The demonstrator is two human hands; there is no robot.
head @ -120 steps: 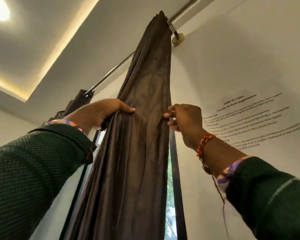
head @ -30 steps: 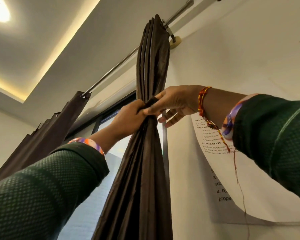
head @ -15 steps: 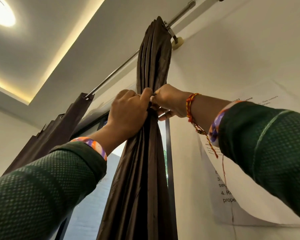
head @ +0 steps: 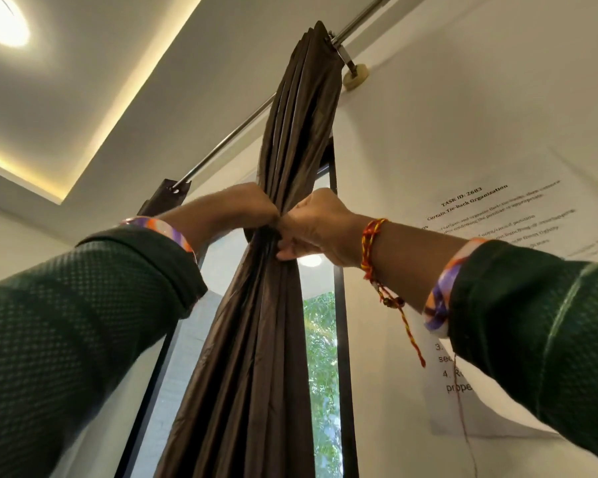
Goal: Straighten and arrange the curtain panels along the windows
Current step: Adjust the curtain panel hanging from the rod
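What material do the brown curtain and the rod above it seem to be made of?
The curtain looks like thin woven cloth with a slight sheen, perhaps polyester or a satin type: light glints along its narrow folds. The rod looks like polished metal, grey and shiny, with a bright streak along its length. Neither can be confirmed by sight alone.

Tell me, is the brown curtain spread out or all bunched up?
Bunched up. The curtain hangs in tight folds, squeezed into a narrow bundle where the left hand and right hand grip it, leaving window showing beside it.

A metal curtain rod (head: 228, 131) carries the bunched brown curtain panel (head: 273, 305). A second panel (head: 163, 198), seemingly, hangs further left.
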